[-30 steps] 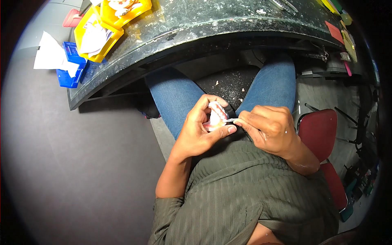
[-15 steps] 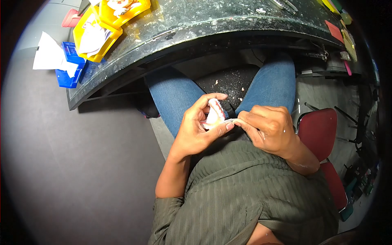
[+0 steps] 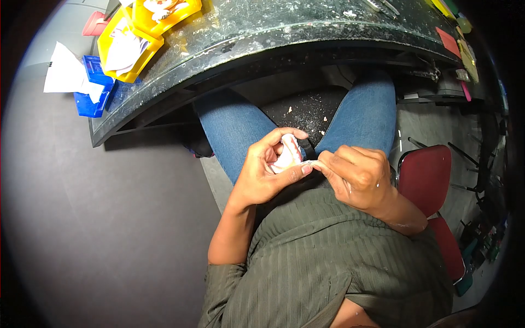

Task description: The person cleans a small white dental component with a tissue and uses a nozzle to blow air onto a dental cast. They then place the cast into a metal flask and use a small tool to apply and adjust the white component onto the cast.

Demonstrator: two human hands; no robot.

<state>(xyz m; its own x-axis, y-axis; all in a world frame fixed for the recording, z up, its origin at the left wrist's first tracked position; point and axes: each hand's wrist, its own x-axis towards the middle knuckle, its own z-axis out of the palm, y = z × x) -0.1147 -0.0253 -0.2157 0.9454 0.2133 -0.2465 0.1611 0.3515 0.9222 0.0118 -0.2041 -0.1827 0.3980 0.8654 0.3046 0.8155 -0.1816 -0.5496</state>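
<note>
Above my lap, my left hand (image 3: 261,169) is closed around a small white and pink piece that looks like a dental model (image 3: 289,154). Its index finger curls over the top, and the thumb presses along the lower edge. My right hand (image 3: 355,174) is closed in a pinch beside the left thumb, right at the model's lower right edge. Something thin and pale shows between the two hands, but its kind is hidden by the fingers. White specks cling to the right hand.
Ahead stands a dark, stained workbench (image 3: 246,41) with a curved front edge. Yellow bins (image 3: 156,46) holding white and pink pieces and a blue bin (image 3: 90,104) with paper sit at its left end. A red chair (image 3: 424,180) stands to the right. Crumbs lie on the dark surface (image 3: 309,117) between my knees.
The dental model has turned slightly in my left hand, and the left index finger has shifted a little right. My right hand has dipped slightly, keeping its pinch.
</note>
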